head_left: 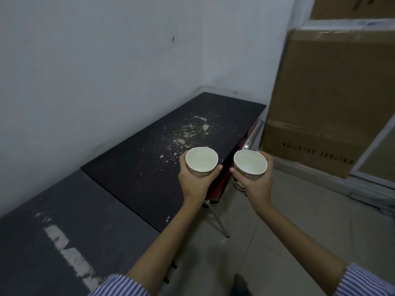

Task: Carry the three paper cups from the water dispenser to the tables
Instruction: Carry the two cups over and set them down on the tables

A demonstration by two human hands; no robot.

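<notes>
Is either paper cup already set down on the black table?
No. The left hand holds one paper cup above the black table, and the right hand holds the other cup over the floor.

Upside-down "SOLUTION" on cardboard box (316,116), blurred print on cups unreadable

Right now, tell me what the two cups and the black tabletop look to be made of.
Cups and: likely paper, with thin rolled rims, matte cream insides and printed sides. Black tabletop: probably painted or laminated board, matte, with pale flakes on it.
</notes>
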